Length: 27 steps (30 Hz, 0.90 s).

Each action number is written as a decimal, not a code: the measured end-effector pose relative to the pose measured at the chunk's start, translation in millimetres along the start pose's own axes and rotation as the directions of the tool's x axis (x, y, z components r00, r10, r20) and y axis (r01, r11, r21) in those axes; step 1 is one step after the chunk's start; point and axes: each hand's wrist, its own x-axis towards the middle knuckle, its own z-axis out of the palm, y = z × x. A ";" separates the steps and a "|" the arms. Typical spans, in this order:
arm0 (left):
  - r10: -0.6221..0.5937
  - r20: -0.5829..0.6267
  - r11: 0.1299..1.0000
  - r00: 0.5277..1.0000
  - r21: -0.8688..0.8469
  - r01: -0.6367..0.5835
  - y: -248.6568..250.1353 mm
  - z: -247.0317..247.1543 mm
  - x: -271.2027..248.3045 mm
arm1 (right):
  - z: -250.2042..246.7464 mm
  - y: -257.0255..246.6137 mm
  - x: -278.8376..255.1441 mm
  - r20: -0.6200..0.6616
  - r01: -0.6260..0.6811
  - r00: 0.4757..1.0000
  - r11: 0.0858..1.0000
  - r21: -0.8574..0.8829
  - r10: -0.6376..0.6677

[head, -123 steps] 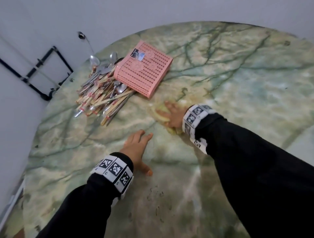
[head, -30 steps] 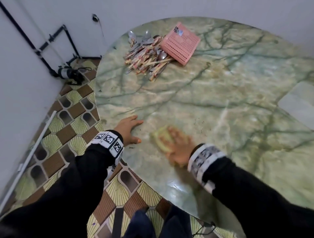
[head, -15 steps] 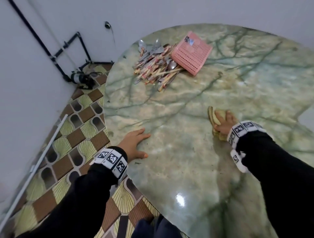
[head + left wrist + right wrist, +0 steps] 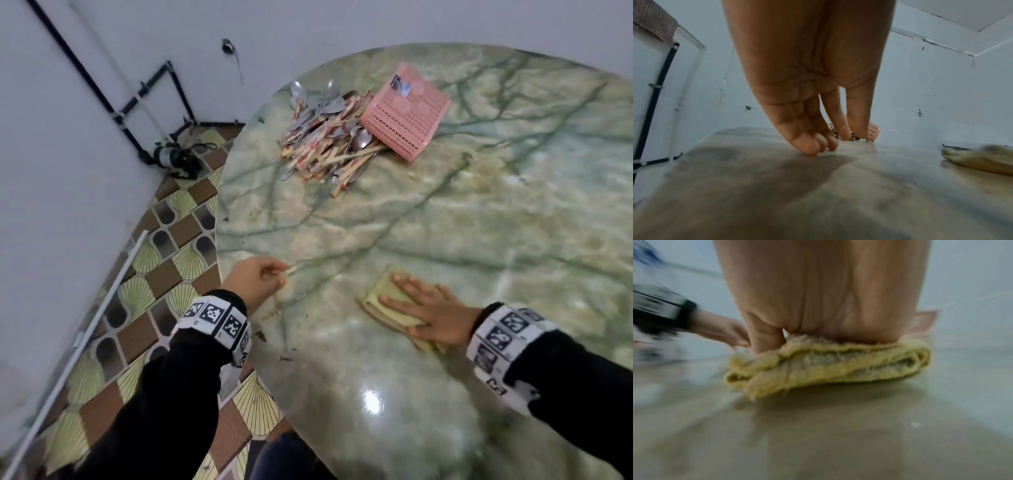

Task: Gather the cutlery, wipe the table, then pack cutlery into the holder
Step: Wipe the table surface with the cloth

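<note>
On the green marble table (image 4: 445,219), my right hand (image 4: 416,301) lies flat with straight fingers on a folded yellow cloth (image 4: 380,291), which the right wrist view shows pressed under the palm (image 4: 828,366). My left hand (image 4: 274,274) stands near the table's left edge, its fingertips (image 4: 813,148) touching the marble and holding nothing. At the far left of the table is a pile of spoons and wrapped chopsticks (image 4: 325,147). A pink slotted holder (image 4: 407,113) lies on its side against the pile, also visible in the left wrist view (image 4: 873,131).
The table's curved edge (image 4: 219,240) runs just left of my left hand, with patterned floor tiles (image 4: 154,284) below. Small dark crumbs (image 4: 284,358) dot the marble near me. A black pipe (image 4: 85,72) runs along the wall.
My right hand has slid the cloth left and toward me. My left hand has risen from lying flat to resting on its fingertips.
</note>
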 end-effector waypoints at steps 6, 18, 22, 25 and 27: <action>0.068 -0.006 0.977 0.998 0.203 -0.065 -11.1 -17.6 29.1 | -49.1 30.1 59.1 -0.206 -0.358 0.869 0.860 0.364 0.449; 0.147 0.193 0.848 0.970 0.481 -0.224 -34.3 -79.3 98.1 | -27.2 -131.7 55.2 0.012 0.113 0.994 0.994 0.012 -0.113; 0.082 0.364 0.825 0.928 0.498 -0.268 -43.2 -94.1 111.3 | -43.4 -83.6 55.5 -0.029 -0.221 0.973 0.961 0.165 0.229; 0.072 0.437 0.862 0.897 0.424 -0.276 -50.0 -98.8 114.9 | -66.2 -104.5 98.3 -0.158 -0.342 0.901 0.886 0.312 0.404; 0.093 0.445 0.871 0.890 0.397 -0.290 -53.7 -100.0 116.3 | -79.8 -138.6 124.5 -0.222 -0.280 0.907 0.906 0.317 0.359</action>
